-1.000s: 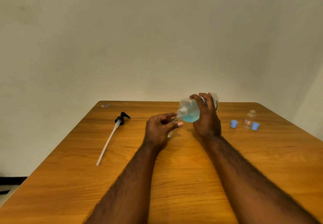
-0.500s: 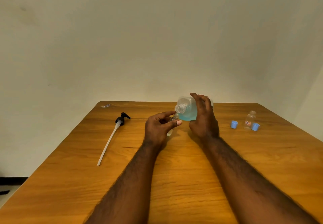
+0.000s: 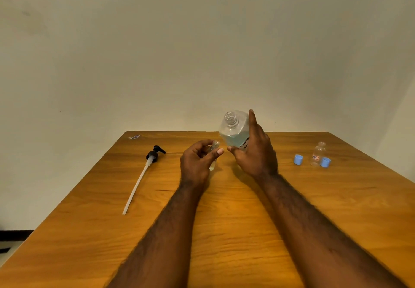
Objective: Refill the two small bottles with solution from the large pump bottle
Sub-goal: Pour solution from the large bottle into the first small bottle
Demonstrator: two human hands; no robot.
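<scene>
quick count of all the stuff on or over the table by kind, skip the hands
large clear square bottle of blue liquid: 1
small clear plastic bottles: 2 (held one, standing one)
light blue round caps: 2 (left one, right one)
black pump head with white tube: 1
small sticker scrap: 1
total: 7

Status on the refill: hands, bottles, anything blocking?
Left hand holds uncapped small bottle. Right hand holds large bottle, neck up, not pouring. Second small bottle, blue caps off right, pump off left; nothing between the held bottles.
</scene>
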